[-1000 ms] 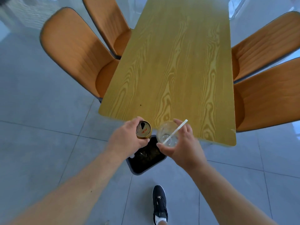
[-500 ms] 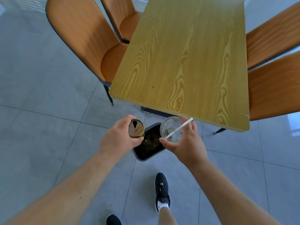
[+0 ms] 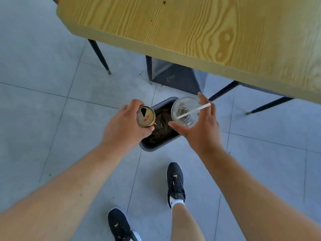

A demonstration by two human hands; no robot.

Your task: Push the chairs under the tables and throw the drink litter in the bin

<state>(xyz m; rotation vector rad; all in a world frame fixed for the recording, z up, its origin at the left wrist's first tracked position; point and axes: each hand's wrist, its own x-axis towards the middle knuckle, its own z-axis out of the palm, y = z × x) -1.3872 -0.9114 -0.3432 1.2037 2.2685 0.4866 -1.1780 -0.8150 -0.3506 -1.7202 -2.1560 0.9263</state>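
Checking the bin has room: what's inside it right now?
The grey bin holds dark, crumpled brownish litter; individual items can't be told. The left hand with a can and the right hand with a clear cup cover part of the opening.

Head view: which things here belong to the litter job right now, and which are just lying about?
Part of the job:
- gold can, in the left hand
- clear plastic cup with white straw, in the right hand
- dark bin below both hands, rubbish already inside

Just there:
- wooden table
- small scraps on the floor tiles
- black shoes
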